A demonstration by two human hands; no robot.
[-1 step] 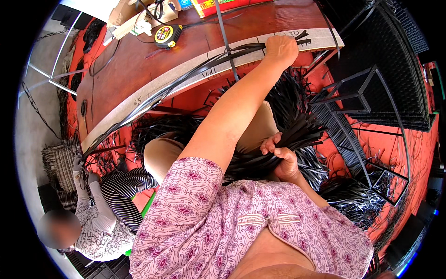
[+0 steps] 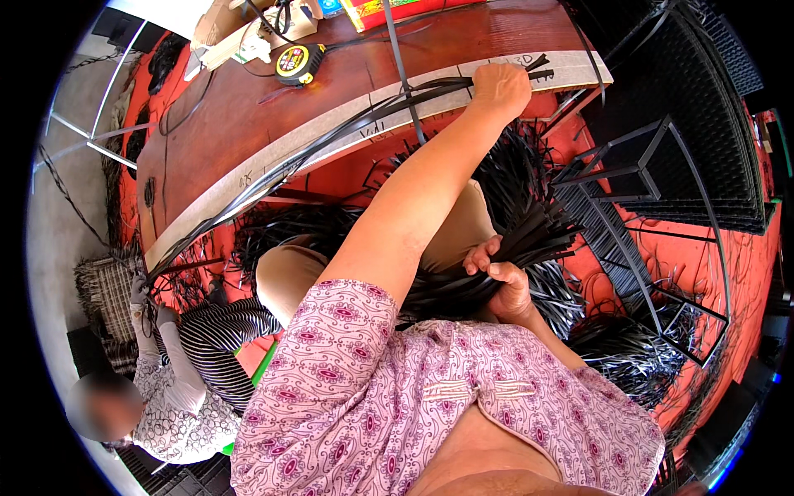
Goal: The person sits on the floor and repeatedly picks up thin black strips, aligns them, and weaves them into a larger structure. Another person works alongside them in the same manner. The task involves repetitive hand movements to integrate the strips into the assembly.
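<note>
My left hand is closed round several long flat black plastic strips at the right part of the table's marked front edge. Their short ends stick out to the right of my fist. Leftward, the strips run in a curve along the edge to another person's gloved hands at the far left. Down by my lap, my right hand has its fingers curled round a thick bundle of black strips, partly hidden by my left arm and shirt.
On the reddish-brown table lie a tape measure and an open cardboard box. A thin metal bar crosses it. To the right stand a metal frame and woven black panels. More strips are heaped on the red floor.
</note>
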